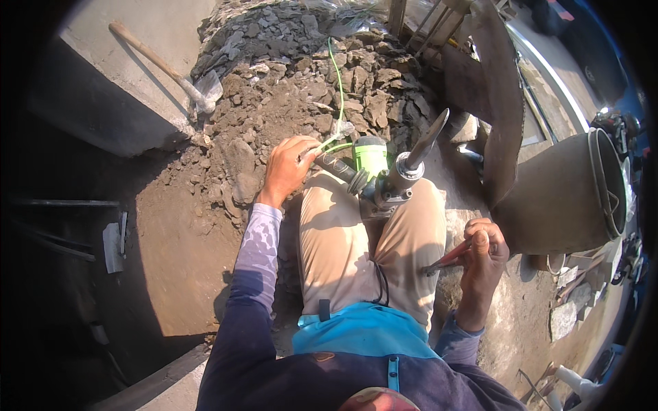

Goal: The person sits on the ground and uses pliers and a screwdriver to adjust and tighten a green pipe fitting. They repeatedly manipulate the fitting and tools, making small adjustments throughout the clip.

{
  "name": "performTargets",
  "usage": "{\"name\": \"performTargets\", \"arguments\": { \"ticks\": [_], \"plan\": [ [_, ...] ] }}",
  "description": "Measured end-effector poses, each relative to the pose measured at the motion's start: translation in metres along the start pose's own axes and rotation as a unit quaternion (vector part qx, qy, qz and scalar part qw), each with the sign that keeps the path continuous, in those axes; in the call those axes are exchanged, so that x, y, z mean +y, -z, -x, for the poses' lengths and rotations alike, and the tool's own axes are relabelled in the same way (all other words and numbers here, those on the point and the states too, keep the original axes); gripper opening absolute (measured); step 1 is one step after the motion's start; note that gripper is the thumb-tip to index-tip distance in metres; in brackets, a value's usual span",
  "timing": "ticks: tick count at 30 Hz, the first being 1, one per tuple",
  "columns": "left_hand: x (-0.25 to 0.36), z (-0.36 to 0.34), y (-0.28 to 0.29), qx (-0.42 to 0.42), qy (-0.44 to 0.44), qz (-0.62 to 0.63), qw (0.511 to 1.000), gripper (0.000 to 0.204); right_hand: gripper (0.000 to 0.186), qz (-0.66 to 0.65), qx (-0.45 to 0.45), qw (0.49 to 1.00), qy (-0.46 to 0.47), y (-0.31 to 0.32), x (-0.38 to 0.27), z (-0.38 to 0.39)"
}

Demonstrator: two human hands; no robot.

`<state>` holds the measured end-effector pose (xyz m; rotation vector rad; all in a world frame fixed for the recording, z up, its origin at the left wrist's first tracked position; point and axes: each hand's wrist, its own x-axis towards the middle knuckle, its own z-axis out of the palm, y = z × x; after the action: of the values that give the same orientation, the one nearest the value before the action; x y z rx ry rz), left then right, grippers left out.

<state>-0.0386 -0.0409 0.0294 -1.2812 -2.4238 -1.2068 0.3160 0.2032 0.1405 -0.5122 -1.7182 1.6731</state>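
Left hand (286,168) reaches forward, grip wrapped around the demolition hammer (373,175) handle; right hand (485,250) pinches pliers (449,259).

The dirt ground (185,253) is covered by a rubble pile (301,75); a metal bucket (569,195) is laid sideways on it.
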Motion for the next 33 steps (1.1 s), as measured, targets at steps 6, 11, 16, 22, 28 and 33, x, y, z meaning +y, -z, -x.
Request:
{"name": "performTargets", "arguments": {
  "ticks": [6,11,16,22,28,33],
  "plan": [
    [0.035,0.005,-0.034,0.07,0.114,-0.105,0.985,0.022,0.033,0.054,0.017,0.998,-0.016,0.004,-0.001,0.004],
    [0.017,0.028,-0.021,0.173,0.111,-0.18,0.962,0.026,0.032,0.004,0.002,0.996,-0.09,-0.001,-0.016,0.008],
    [-0.024,0.026,-0.008,0.249,0.246,-0.114,0.93,0.041,0.035,-0.005,-0.039,0.99,-0.134,-0.019,-0.023,-0.002],
    [0.035,0.013,-0.084,0.203,0.419,0.614,0.637,0.052,0.061,0.225,-0.105,0.969,0.018,-0.074,-0.022,-0.039],
    [0.036,-0.008,-0.108,0.27,0.422,0.706,0.5,0.038,0.051,0.323,-0.097,0.94,0.056,-0.105,-0.024,-0.058],
    [0.041,0.002,-0.104,0.303,0.417,0.715,0.473,0.037,0.039,0.36,-0.077,0.922,0.119,-0.111,-0.03,-0.054]
  ]
}}
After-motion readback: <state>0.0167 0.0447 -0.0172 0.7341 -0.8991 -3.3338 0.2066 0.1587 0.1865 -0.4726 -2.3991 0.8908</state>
